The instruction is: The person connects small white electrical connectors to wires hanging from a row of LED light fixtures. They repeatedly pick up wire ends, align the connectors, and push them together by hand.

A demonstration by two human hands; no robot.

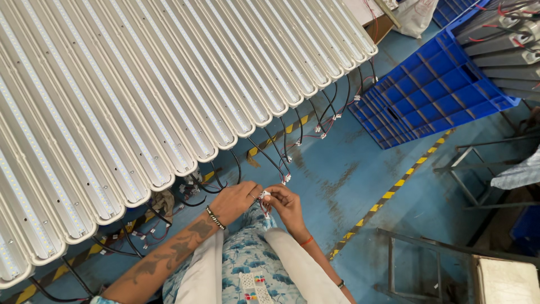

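Both of my hands meet in front of me over the blue floor. My left hand [236,200], with a beaded bracelet at the wrist, pinches a small white wire connector [264,195]. My right hand [287,204], with an orange thread at the wrist, grips the same connector and the thin red and black wires hanging from it. The wires lead up toward a long row of white light strip fixtures [140,95] lying side by side. Their near ends overhang, each trailing black and red leads with small white connectors [287,178].
A blue plastic pallet [433,90] lies at the upper right with more grey fixtures [500,39] stacked on it. A yellow-black striped line [388,194] crosses the floor. Metal frames [427,264] and a pale box [506,281] stand at the lower right.
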